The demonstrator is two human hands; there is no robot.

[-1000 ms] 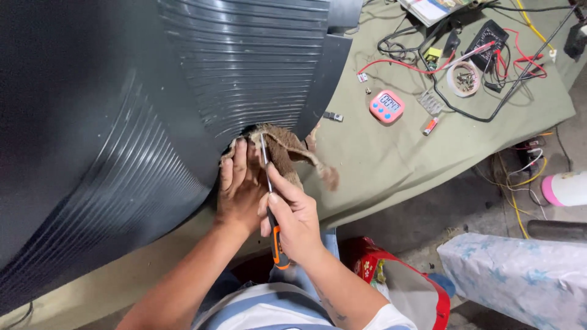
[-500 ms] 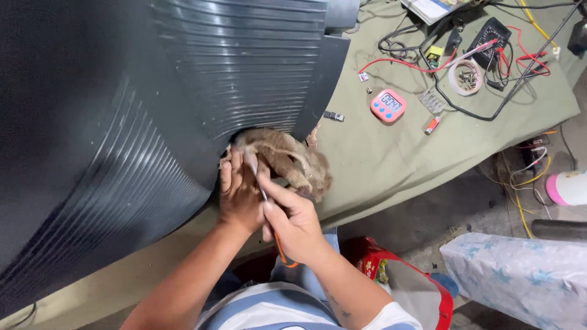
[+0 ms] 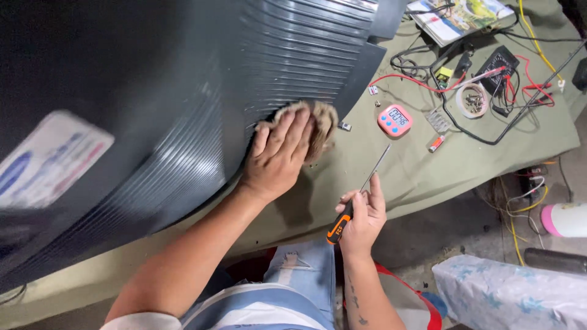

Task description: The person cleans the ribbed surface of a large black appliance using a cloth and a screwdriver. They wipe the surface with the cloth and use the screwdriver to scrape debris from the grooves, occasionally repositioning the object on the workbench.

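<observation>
The brown cloth (image 3: 318,125) lies under the left hand (image 3: 276,160), whose fingers are spread flat, pressing it against the edge of the dark ribbed panel (image 3: 202,79); half a second ago both hands crowded together at that spot, and the cloth bulged out beyond them; now the right hand (image 3: 362,217) has drawn back toward the body, apart from the panel, closed around the orange-and-black handle of a screwdriver (image 3: 358,197) whose shaft points up over the green table cover (image 3: 403,177); farther out sit a pink timer (image 3: 394,120), a roll of tape (image 3: 472,101) and tangled red and black wires (image 3: 489,73).
</observation>
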